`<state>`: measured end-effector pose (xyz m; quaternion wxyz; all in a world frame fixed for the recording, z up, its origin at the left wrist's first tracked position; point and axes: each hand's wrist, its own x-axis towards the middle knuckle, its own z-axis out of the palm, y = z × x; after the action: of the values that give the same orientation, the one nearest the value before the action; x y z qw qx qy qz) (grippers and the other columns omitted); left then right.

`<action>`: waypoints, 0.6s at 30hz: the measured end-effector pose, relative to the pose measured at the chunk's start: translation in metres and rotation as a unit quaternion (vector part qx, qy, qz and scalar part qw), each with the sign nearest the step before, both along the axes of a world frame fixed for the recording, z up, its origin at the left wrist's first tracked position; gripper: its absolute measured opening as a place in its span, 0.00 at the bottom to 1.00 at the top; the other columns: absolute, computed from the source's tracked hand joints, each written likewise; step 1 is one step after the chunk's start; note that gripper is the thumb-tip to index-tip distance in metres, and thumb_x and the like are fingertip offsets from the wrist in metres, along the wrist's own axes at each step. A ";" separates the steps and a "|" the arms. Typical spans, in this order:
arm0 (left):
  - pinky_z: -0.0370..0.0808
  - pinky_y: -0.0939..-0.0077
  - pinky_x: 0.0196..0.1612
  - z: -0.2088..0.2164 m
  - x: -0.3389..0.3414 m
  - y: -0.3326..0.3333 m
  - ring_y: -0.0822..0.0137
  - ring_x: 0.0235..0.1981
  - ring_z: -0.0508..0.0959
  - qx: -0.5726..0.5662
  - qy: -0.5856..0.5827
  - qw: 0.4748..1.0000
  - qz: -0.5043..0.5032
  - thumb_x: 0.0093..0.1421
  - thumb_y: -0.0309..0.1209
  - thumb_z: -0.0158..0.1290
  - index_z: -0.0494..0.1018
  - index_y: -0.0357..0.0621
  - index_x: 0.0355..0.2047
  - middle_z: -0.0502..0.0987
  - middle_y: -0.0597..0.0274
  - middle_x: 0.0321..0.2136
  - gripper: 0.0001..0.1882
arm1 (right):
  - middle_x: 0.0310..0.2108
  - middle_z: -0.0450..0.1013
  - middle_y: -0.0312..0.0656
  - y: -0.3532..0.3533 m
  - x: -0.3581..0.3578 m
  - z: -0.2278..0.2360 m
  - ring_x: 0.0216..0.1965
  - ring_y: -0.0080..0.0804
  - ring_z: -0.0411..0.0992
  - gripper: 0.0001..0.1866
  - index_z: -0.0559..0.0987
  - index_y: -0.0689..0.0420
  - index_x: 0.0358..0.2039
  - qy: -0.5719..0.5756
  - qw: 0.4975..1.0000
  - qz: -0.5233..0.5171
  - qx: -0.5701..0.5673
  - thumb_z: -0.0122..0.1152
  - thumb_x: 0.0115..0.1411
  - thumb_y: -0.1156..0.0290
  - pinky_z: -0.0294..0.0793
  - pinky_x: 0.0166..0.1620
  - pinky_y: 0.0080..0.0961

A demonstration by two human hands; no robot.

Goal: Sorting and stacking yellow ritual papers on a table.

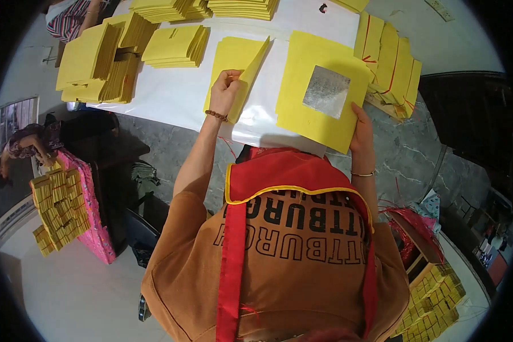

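In the head view, the left forearm reaches up and slightly inward from a bent elbow, crossing the near edge of the white worktop (256, 128). A brown bead bracelet (216, 115) circles the wrist. The left hand (225, 91) lies over a folded yellow paper (222, 57), back of the hand up. Its fingers are bent and close together beside the paper's raised right flap, which leans upward; whether they pinch the flap, I cannot tell.

The right forearm rises close along the body, with a thin bangle (363, 174) at the wrist. The right hand (362, 131) holds the right edge of a yellow sheet (293, 85), the hand upright at its side and the fingers drawn narrow on the border; the parts beneath the paper are hidden. This sheet lies tilted, its near corner past the worktop's edge, and carries a silver square (328, 91).

The folded paper lies on the worktop to the left of the sheet, the two apart. Farther left stand stacks of folded yellow paper (174, 47); beyond the sheet's right side are yellow bundles (390, 57) tied with red string.
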<state>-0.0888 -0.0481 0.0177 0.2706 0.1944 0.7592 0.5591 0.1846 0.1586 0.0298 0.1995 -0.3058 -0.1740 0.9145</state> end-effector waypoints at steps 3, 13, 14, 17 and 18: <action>0.69 0.84 0.32 0.001 0.003 0.001 0.76 0.28 0.71 -0.008 0.000 1.000 -0.006 0.52 0.24 0.46 0.68 0.40 0.42 0.74 0.62 0.29 0.15 | 0.41 0.71 0.44 -0.005 -0.005 0.004 0.41 0.34 0.71 0.16 0.68 0.63 0.45 0.000 1.000 -0.003 0.009 0.45 0.60 0.67 0.72 0.44 0.29; 0.69 0.82 0.30 0.004 0.008 0.000 0.75 0.26 0.71 0.002 0.068 0.998 -0.004 0.53 0.22 0.43 0.69 0.40 0.45 0.74 0.61 0.26 0.18 | 0.42 0.70 0.43 -0.018 -0.023 0.016 0.41 0.33 0.71 0.15 0.68 0.62 0.45 0.011 0.999 0.017 0.030 0.45 0.60 0.69 0.72 0.44 0.28; 0.69 0.82 0.30 0.009 0.010 0.001 0.75 0.26 0.71 0.002 0.067 0.998 -0.006 0.53 0.22 0.43 0.69 0.40 0.45 0.74 0.61 0.26 0.18 | 0.42 0.70 0.43 -0.018 -0.024 0.016 0.41 0.33 0.71 0.15 0.68 0.62 0.45 0.010 0.999 0.016 0.030 0.45 0.60 0.69 0.72 0.44 0.28; 0.69 0.82 0.29 0.018 0.018 0.005 0.75 0.25 0.71 -0.016 0.088 0.996 -0.017 0.53 0.23 0.45 0.71 0.39 0.42 0.74 0.62 0.25 0.15 | 0.42 0.70 0.43 -0.016 -0.025 0.013 0.41 0.33 0.70 0.15 0.67 0.62 0.46 -0.016 0.999 0.009 0.040 0.45 0.60 0.69 0.72 0.44 0.29; 0.69 0.82 0.29 0.016 0.020 0.008 0.75 0.24 0.71 -0.018 0.084 0.996 -0.027 0.53 0.25 0.47 0.72 0.38 0.41 0.74 0.62 0.24 0.14 | 0.42 0.70 0.43 -0.014 -0.023 0.011 0.41 0.33 0.70 0.15 0.67 0.62 0.45 -0.007 0.999 0.009 0.035 0.45 0.60 0.68 0.72 0.44 0.29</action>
<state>-0.0688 -0.0405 0.0338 0.2244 0.2561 0.7834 0.5199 0.1616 0.1450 0.0408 0.2007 -0.3034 -0.2097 0.9076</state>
